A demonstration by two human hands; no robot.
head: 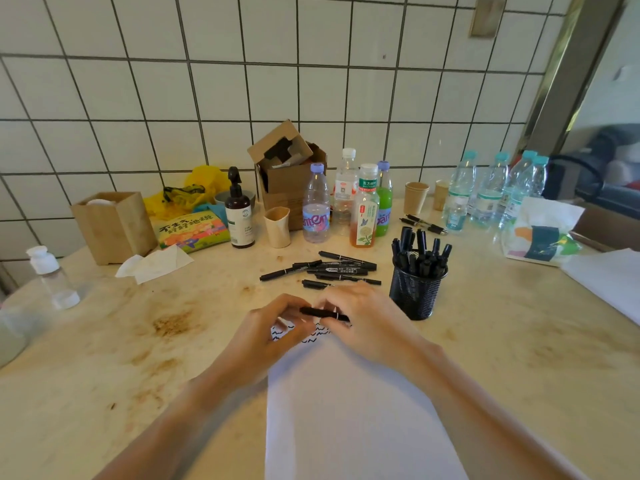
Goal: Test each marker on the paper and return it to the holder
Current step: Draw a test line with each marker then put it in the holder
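Note:
Both hands hold one black marker (323, 314) level above the top edge of a white paper sheet (346, 410). My left hand (273, 336) pinches its left end and my right hand (363, 320) grips its right part. Black wavy test strokes (282, 332) show on the paper under the hands. Several loose black markers (329, 268) lie in a pile just beyond the hands. A black mesh holder (415, 289) stands to the right of my right hand, with several markers upright in it.
Bottles (317, 206), a cardboard box (287, 174), paper cups (415, 197) and a pump bottle (239, 209) line the tiled wall. A wooden box (114, 225) and tissue (156, 263) are at the left, water bottles (491, 188) and a tissue pack (540, 233) at the right.

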